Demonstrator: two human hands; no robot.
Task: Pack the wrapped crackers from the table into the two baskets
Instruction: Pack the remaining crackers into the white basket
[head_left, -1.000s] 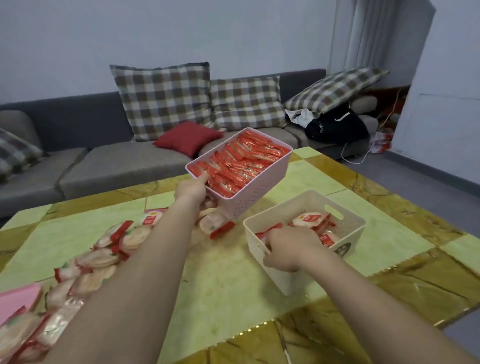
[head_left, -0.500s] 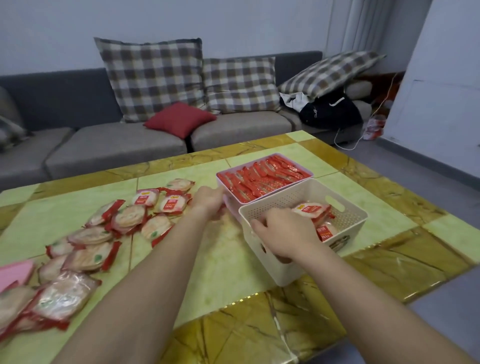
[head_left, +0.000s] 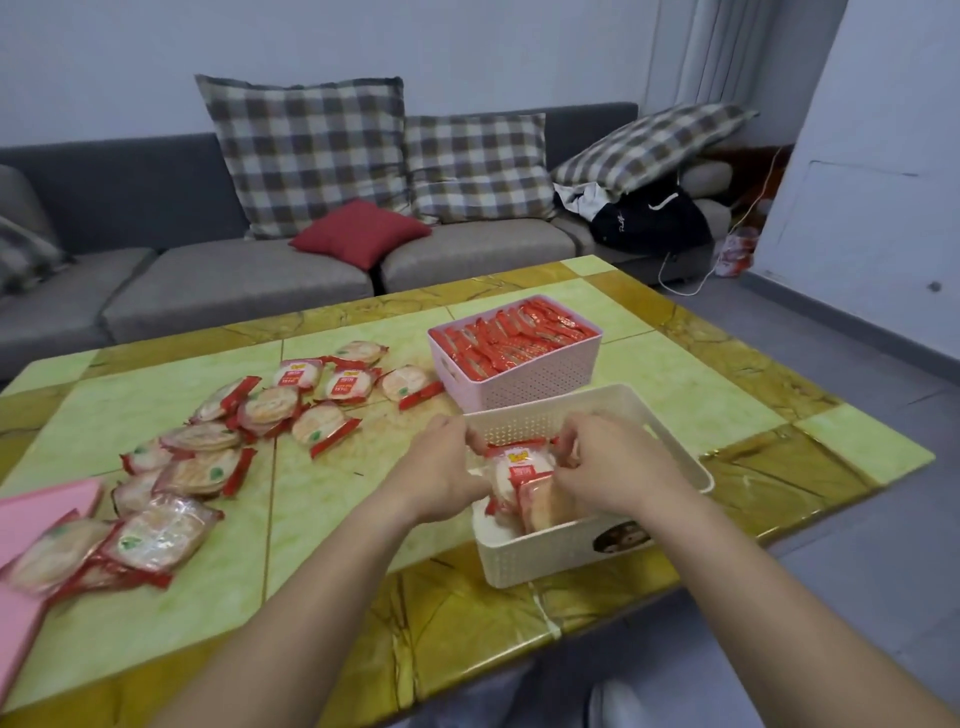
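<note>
A cream basket (head_left: 563, 553) stands near the table's front edge and holds a few wrapped crackers (head_left: 524, 470) set upright. My left hand (head_left: 441, 470) grips them from the left inside the basket's left rim. My right hand (head_left: 610, 462) grips them from the right, over the basket. Behind it stands a pink basket (head_left: 524, 382), packed full with red-wrapped crackers in rows. Several loose wrapped crackers (head_left: 270, 410) lie scattered on the table to the left, reaching the front left corner.
The green and gold table (head_left: 332, 499) ends just in front of the cream basket. A pink flat object (head_left: 31, 514) lies at the left edge, partly under crackers. A grey sofa (head_left: 234, 275) with cushions stands beyond the table.
My left hand has let go of the pink basket, which now rests on the table, and has come to the cream basket. Both hands now hold the crackers inside it.
</note>
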